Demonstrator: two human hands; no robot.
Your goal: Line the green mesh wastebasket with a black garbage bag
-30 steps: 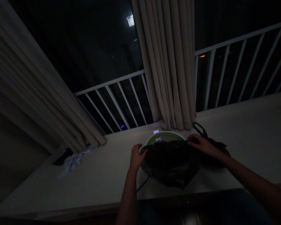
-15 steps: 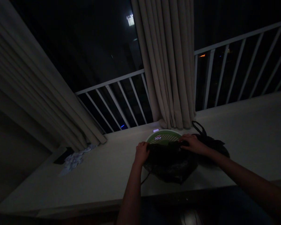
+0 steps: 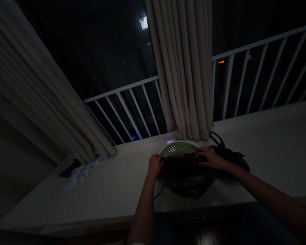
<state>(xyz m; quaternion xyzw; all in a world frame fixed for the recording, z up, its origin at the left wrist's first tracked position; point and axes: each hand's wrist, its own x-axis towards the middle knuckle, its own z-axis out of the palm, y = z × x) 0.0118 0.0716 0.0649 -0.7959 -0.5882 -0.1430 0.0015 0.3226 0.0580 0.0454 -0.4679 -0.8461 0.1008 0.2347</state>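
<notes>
A black, faintly shiny bag [image 3: 186, 182], which looks like thin plastic, hangs over the near side of a green basket [image 3: 180, 148] with a pale rim and a holed wall. My left hand [image 3: 155, 165] is closed on the bag's edge at the basket's left. At the right, the bent fingers of my right hand [image 3: 209, 157] grip the same bag near the rim. Another dark bag-like item [image 3: 233, 160] with a looped strap lies just right of the basket, partly behind my right forearm. The dim light hides the basket's contents.
The basket stands on a pale windowsill ledge [image 3: 112, 190]. A small lit object [image 3: 169, 142] sits behind it. Beige curtains [image 3: 186, 68] hang at the window, with a white railing [image 3: 122, 90] beyond. Patterned cloth [image 3: 80, 174] and a dark flat item [image 3: 69, 169] lie at the left.
The view has shifted very slightly. Both hands keep their hold on the bag, and the fingers of my right hand have moved a little at its edge.
</notes>
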